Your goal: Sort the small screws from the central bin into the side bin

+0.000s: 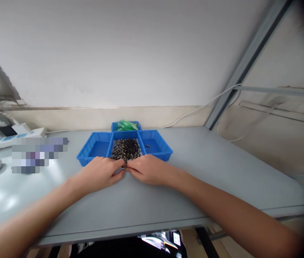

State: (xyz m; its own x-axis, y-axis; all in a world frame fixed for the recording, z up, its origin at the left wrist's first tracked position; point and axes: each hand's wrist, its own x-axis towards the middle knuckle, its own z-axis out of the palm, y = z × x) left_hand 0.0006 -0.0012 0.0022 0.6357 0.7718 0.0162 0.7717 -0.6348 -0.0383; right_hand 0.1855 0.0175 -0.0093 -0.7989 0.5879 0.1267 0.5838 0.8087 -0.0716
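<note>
My left hand (100, 171) and my right hand (148, 169) meet at the front edge of the middle blue bin (126, 134), fingertips pinched close together. Between them shows a small dark metal part (124, 165), too small to make out its exact kind. Just beyond my fingers, the middle bin holds a heap of small dark and brass-coloured metal parts (127, 147). One such loose part (148, 146) lies in the right blue bin (162, 146). To the left stands another blue bin (94, 144), whose visible floor is bare.
Behind the middle bin, a smaller blue bin (112, 126) contains green plastic bags (126, 125). A power strip (36, 134) with chargers and a blurred-out item (37, 156) are on the left of the grey table (211, 161). A white cable (192, 111) runs along the wall at right.
</note>
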